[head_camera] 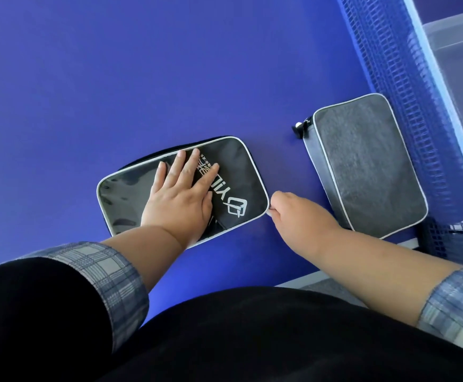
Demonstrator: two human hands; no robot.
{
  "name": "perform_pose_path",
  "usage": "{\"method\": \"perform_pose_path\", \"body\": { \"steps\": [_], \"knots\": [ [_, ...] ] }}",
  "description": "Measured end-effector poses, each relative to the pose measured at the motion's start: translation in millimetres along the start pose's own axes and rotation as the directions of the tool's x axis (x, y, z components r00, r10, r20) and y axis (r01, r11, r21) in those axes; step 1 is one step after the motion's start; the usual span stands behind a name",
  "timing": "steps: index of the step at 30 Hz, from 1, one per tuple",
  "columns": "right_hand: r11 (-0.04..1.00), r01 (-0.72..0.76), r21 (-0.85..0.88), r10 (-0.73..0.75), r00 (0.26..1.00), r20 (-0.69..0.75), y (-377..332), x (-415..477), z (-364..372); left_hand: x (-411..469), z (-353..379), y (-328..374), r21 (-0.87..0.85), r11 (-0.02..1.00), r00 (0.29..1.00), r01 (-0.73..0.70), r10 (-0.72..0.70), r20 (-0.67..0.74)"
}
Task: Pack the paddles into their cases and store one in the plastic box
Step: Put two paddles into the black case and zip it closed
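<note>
A black paddle case [241,186] with white piping and a white logo lies flat on the blue table tennis table [142,78]. My left hand [182,194] presses down on its top with straight, spread fingers. My right hand [293,213] pinches something small and white, likely the zipper pull, at the case's near right corner. A second, grey paddle case [365,166] lies to the right beside the net, its black zipper pull [300,128] sticking out at the far left corner. No paddle is visible. A clear plastic box [456,51] stands beyond the net at the top right.
The blue net [390,64] runs along the right side of the table, with its black clamp post [439,238] at the table's near edge. The table's white near edge [302,279] runs just in front of my body.
</note>
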State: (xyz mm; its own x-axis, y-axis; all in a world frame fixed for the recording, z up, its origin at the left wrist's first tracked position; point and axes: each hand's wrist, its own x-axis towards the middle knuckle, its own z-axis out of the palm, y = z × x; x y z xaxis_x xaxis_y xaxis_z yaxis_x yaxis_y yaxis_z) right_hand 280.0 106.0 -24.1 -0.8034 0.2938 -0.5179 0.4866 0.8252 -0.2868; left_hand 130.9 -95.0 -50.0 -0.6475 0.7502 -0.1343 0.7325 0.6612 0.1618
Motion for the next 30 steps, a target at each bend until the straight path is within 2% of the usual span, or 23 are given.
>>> {"method": "perform_pose_path", "body": {
  "steps": [6,14,22,25,27,29,30],
  "knots": [
    [0.979,0.065,-0.195,-0.078,0.995,-0.056,9,33,-25,1,4,-1,0.025,0.999,0.998,-0.047,0.048,-0.028],
    [0.922,0.148,-0.358,-0.197,0.975,-0.103,-14,94,-72,1,1,-1,0.011,0.999,0.999,-0.051,0.051,-0.016],
    [0.81,0.27,-0.52,-0.352,0.934,-0.064,-56,143,-97,2,4,-3,-0.029,0.997,0.997,-0.069,0.068,-0.031],
    [0.841,0.276,-0.465,-0.341,0.938,-0.059,-63,150,-96,2,5,-3,-0.04,0.997,0.997,-0.073,0.072,-0.033],
    [0.9,0.244,-0.361,-0.286,0.956,-0.066,-61,148,-94,2,5,-3,-0.053,0.996,0.997,-0.074,0.072,-0.037],
    [0.988,0.128,-0.08,-0.137,0.983,-0.119,-59,137,-87,3,4,-2,-0.078,0.995,0.997,-0.068,0.065,-0.038],
    [0.994,0.046,0.103,-0.031,0.989,-0.143,-60,129,-80,2,3,-3,-0.088,0.994,0.997,-0.069,0.066,-0.033]
  ]
}}
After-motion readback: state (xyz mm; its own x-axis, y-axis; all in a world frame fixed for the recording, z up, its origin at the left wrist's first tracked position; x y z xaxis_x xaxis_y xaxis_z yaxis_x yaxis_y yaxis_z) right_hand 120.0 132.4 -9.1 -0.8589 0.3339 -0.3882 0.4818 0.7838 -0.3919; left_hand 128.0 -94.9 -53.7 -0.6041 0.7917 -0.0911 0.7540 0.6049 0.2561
